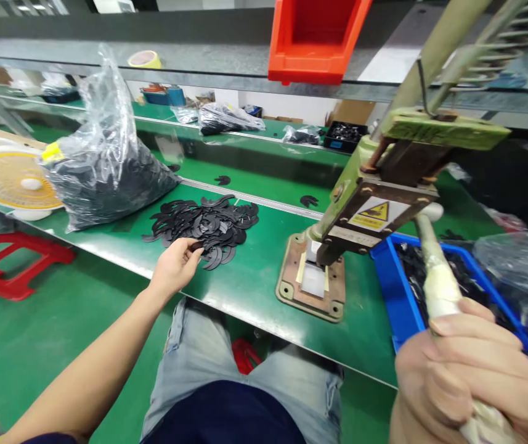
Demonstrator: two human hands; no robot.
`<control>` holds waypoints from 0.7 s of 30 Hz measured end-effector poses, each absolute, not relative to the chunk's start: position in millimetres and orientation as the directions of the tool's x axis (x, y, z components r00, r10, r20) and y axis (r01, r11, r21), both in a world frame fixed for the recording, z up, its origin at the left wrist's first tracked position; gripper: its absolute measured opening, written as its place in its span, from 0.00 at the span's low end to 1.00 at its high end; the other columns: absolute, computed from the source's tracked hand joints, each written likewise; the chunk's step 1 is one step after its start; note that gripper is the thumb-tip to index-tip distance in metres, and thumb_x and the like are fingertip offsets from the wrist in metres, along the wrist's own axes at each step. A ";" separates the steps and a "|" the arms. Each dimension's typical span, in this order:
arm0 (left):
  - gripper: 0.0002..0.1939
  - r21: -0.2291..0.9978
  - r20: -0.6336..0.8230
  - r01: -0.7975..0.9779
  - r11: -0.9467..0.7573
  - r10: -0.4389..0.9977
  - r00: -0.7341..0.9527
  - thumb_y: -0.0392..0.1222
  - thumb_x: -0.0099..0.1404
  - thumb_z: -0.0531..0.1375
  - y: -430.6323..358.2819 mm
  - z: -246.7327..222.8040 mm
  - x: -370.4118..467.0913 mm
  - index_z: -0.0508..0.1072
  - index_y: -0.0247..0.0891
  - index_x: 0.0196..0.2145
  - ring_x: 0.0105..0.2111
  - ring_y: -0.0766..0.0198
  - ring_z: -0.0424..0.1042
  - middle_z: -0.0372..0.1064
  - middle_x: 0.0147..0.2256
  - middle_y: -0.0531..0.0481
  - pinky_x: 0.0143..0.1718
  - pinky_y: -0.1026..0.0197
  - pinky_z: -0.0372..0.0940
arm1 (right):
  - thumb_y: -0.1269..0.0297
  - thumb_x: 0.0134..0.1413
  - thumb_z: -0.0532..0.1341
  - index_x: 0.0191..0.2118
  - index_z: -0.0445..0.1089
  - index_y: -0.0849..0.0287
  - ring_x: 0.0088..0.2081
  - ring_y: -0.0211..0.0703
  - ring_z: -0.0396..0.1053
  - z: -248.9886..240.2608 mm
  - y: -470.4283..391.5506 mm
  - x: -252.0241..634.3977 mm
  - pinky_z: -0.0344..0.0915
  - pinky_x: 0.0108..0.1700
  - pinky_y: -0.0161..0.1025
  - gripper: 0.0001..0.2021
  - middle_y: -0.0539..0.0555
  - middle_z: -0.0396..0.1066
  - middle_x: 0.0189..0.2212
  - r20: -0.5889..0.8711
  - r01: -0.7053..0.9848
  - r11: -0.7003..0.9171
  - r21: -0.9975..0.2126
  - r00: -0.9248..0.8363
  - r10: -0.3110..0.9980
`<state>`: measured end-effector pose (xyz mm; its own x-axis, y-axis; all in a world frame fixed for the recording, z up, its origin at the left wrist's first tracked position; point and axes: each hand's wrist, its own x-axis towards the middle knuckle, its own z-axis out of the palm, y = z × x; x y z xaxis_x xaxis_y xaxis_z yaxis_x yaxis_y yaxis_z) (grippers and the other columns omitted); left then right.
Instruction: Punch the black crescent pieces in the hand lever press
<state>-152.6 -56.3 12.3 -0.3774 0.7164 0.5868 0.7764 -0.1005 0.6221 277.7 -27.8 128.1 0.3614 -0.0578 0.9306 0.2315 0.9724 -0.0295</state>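
Note:
My right hand (471, 376) is wrapped round the taped lever handle (439, 283) of a green hand press (369, 203). The press stands on the bench with a warning label on its head. Beneath the head, a pale plate (313, 280) lies on its base, and I see no black piece on it. My left hand (175, 265) is at the near edge of a pile of flat, curved black pieces (212, 225). Its thumb and fingers are pinched together on a curved black piece, partly hidden by the fingers.
Left of the pile stands a clear plastic bag (111, 166) full of dark pieces, beside a yellow-and-white fan (18, 179). A blue bin (393, 296) with black pieces sits right of the press. Above hangs an orange bin (316, 55). Two loose pieces lie on the green belt (264, 185).

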 end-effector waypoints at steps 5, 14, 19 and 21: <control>0.10 0.418 0.708 0.834 -0.361 0.705 -0.049 0.47 0.75 0.60 -27.1 30.0 -110.4 0.78 0.42 0.47 0.38 0.61 0.75 0.76 0.41 0.47 0.44 0.60 0.70 | 0.60 0.56 0.69 0.17 0.56 0.56 0.28 0.39 0.72 134.4 -34.0 281.3 0.74 0.50 0.59 0.25 0.44 0.66 0.19 0.979 0.261 0.962 0.073 0.165 -0.119; 0.15 0.486 0.429 0.792 -0.369 0.890 0.152 0.49 0.78 0.53 25.9 55.5 -40.2 0.71 0.40 0.36 0.36 0.56 0.76 0.73 0.35 0.47 0.39 0.56 0.69 | 0.65 0.57 0.67 0.23 0.65 0.54 0.33 0.43 0.73 132.3 -55.3 290.5 0.71 0.58 0.63 0.14 0.45 0.69 0.23 0.998 0.293 0.954 -0.066 0.027 0.061; 0.12 0.909 0.208 0.328 -0.256 0.962 0.175 0.51 0.74 0.61 43.4 75.9 4.1 0.66 0.41 0.41 0.27 0.64 0.76 0.73 0.29 0.54 0.29 0.63 0.70 | 0.65 0.56 0.66 0.24 0.65 0.53 0.34 0.42 0.73 132.2 -54.6 290.1 0.71 0.58 0.63 0.12 0.45 0.69 0.24 0.997 0.281 0.957 -0.075 0.030 0.069; 0.14 0.970 0.121 0.181 -0.161 0.970 0.210 0.51 0.72 0.64 50.4 78.9 21.0 0.65 0.40 0.41 0.25 0.64 0.77 0.73 0.27 0.54 0.28 0.64 0.71 | 0.66 0.56 0.66 0.24 0.66 0.54 0.34 0.42 0.73 132.7 -55.7 290.2 0.71 0.58 0.63 0.11 0.44 0.69 0.24 0.997 0.282 0.956 -0.075 0.016 0.073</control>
<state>21.0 50.4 78.9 0.2100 0.9701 0.1213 0.1813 -0.1606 0.9702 290.2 -55.7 132.7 0.0162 0.0732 0.9972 0.2822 0.9564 -0.0748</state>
